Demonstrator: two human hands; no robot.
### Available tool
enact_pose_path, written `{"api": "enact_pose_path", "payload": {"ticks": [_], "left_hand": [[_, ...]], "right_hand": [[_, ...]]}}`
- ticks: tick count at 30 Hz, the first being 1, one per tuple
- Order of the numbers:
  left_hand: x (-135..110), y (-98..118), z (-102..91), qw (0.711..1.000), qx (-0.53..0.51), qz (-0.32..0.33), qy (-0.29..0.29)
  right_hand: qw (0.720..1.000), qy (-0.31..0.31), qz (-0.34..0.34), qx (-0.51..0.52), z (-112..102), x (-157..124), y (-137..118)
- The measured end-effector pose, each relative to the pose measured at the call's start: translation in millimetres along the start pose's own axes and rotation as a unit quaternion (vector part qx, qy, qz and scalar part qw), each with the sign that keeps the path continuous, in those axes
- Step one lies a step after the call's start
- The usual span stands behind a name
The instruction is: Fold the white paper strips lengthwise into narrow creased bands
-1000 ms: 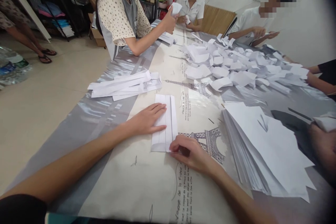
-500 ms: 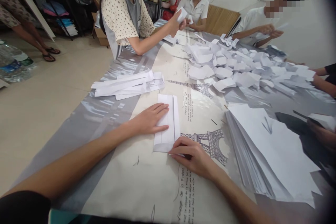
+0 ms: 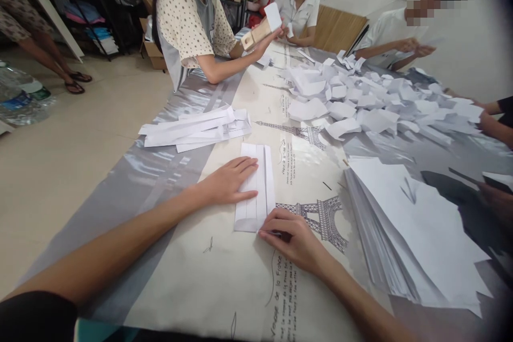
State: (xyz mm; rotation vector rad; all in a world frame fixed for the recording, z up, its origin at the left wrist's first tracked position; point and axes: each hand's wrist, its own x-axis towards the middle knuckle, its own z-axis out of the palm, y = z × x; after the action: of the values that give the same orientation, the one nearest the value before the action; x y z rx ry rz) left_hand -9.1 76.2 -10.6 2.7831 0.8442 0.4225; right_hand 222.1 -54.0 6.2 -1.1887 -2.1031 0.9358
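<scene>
- The folded paper (image 3: pixel 262 181) lies on the table (image 3: pixel 152 181), towards its near edge and closer to the left edge than to the right, on the cloth's printed band. It has several lengthwise creases. If the layers under it are out of line, pressing would likely set a crooked crease.
- The left hand (image 3: pixel 222 181) is spread flat, fingers resting on the left side of the paper. Too light a touch there could let the sheet swivel when its lower corner is tugged.
- The right hand (image 3: pixel 294 232) has thumb and fingertips closed together, seemingly pinching the lower right corner. A hard pull or twist might tear or dog-ear that corner; whether one layer or several are caught, I cannot tell.
- The cloth looks smooth and shiny, so the paper may slide on it if both hands push the same way.
- The folded strips (image 3: pixel 196 128) reach about to the table's left edge. A careless sweep of the left forearm might knock some to the floor.
- The stack of sheets (image 3: pixel 412 230), by the table's near right corner, is fanned unevenly. The right elbow, swung outward, could spread it further.
</scene>
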Motion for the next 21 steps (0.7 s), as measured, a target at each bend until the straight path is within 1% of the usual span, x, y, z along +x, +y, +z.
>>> {"api": "enact_pose_path", "payload": {"ticks": [7, 17, 21], "left_hand": [[0.6, 0.8, -1.6, 1.0, 0.002, -0.002, -0.001], [0.1, -1.4, 1.1, 1.0, -0.016, 0.002, 0.01], [0.3, -1.5, 0.7, 1.0, -0.008, -0.001, 0.004]], "right_hand": [[0.998, 0.022, 0.051, -0.012, 4.6, 2.6, 4.6], [0.998, 0.033, 0.034, -0.038, 7.1, 5.2, 6.2], [0.998, 0.04, 0.029, -0.045, 7.4, 5.9, 6.0]]}}
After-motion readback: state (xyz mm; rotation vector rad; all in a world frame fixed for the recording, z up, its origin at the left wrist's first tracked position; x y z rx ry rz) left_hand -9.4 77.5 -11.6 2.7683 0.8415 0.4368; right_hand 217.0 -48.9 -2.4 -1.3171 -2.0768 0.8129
